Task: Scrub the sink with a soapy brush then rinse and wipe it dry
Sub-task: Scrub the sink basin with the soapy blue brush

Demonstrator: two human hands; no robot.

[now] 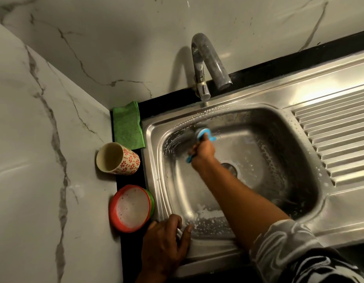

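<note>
My right hand (203, 154) is down in the steel sink (151, 180), fingers wrapped tight round the blue handle of the scrubbing brush (204, 133). The bristle head presses against the back-left wall of the basin, just below the tap (209, 64); it is blurred, so I cannot make out the bristles themselves. My left hand (164, 242) rests on the front-left rim, fingers spread and fairly straight, holding nothing and bracing me.

Suds cling to the left wall, the back rim and the front of the floor. I judge the scrubbing is about midway. To do it well, I want short overlapping strokes with firm pressure, working round the walls and corners and ending at the drain (231, 168). If the foam thins, the bowl of soapy water (112, 211) sits just beside the left rim for a fresh dip. The green cloth (128, 125) lies at the back-left corner, ready for drying.
</note>
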